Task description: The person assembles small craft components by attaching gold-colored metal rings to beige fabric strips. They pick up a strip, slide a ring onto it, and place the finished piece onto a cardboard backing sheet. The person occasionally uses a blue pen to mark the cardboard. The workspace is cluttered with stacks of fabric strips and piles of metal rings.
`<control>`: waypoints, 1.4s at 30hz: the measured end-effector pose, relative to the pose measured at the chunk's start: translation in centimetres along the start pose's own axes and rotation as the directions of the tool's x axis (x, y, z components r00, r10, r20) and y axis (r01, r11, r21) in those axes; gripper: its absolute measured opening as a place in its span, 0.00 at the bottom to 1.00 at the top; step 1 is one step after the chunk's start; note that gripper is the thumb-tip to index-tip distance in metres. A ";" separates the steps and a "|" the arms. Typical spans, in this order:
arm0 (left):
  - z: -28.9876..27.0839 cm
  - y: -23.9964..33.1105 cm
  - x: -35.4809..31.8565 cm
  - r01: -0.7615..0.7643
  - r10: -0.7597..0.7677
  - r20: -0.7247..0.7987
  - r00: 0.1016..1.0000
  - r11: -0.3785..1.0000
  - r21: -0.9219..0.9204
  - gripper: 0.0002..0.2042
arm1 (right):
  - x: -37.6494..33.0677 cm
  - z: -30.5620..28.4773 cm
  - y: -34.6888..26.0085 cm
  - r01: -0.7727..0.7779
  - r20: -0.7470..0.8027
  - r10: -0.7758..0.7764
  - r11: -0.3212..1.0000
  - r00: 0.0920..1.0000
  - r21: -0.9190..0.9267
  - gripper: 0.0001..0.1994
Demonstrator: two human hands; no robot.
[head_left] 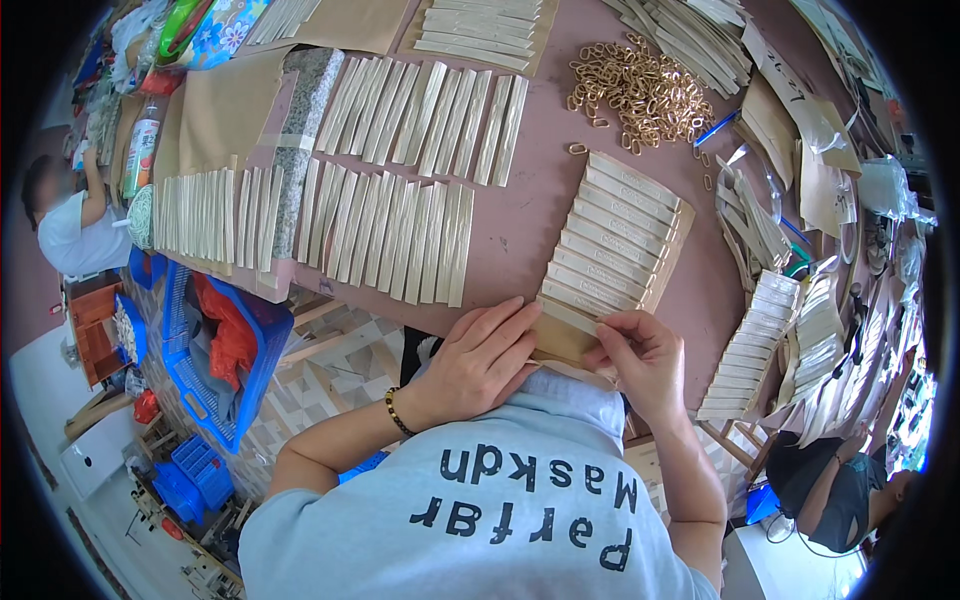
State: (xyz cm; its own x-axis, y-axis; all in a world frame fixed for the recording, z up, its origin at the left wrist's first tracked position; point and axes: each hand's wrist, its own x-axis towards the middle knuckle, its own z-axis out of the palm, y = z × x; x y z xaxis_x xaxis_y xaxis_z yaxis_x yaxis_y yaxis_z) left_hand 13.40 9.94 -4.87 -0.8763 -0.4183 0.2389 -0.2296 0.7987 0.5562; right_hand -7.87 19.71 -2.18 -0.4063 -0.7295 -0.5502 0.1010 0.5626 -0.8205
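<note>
A tan cardboard sheet (683,240) lies on the table in front of me, with pale cream strips (622,230) laid side by side across it. My left hand (478,358) rests flat at the sheet's lower left edge, its fingers stretched out and close together. At the lower right edge, my right hand (645,362) has its thumb and forefinger pinched near the end of the lowest strip. What sits between those fingertips is hidden. A bare part of the cardboard shows between the two hands.
Gold-coloured oval metal rings (645,95) are heaped at the far right of the table (510,235). Rows of loose strips (385,235) lie to the left. A blue basket (215,385) stands below the table's left edge. Other people (80,220) sit at both sides.
</note>
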 end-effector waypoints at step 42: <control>-1.8 1.8 5.8 0.040 -0.088 -0.073 0.993 0.865 -0.500 0.21 | 2.3 -6.9 -4.9 0.481 -0.209 -0.442 0.852 0.872 0.208 0.10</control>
State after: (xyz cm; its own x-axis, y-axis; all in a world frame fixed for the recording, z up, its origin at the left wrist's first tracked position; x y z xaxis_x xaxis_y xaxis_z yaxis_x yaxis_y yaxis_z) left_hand 8.69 8.18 -1.12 -0.8196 -0.5172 0.2465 -0.0216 0.4578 0.8888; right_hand -15.61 17.96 1.68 -0.5892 -0.8035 -0.0850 0.0794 0.0472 -0.9957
